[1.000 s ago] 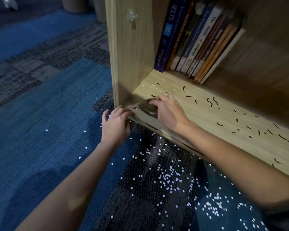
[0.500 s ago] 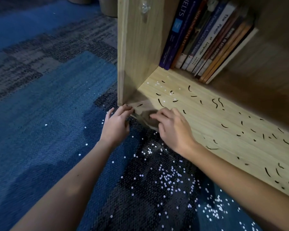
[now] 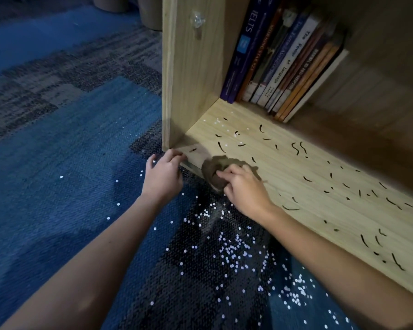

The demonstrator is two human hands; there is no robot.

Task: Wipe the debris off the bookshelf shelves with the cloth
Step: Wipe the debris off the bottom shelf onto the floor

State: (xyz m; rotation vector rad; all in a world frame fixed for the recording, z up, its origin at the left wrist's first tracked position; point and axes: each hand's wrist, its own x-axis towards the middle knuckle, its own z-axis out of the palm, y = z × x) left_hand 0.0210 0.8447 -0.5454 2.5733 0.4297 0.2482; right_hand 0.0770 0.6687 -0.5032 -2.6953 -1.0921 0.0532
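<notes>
Bunched tighter than before, the cloth [image 3: 214, 171] is sitting at the front edge of the shelf [image 3: 320, 186], the right hand [image 3: 246, 190] curling its fingers round it, the left hand [image 3: 163, 175] resting close-set fingers on the corner.

Blue carpet [image 3: 57, 186] broken by grey-and-black woven patches [image 3: 45, 79] covered the floor in dim light. A pale wooden bookshelf [image 3: 191, 79] stood on it, a row of books [image 3: 284, 63] packed against its side panel. Two rounded tan objects [image 3: 150, 13] sat beyond, cropped by the upper edge.
</notes>
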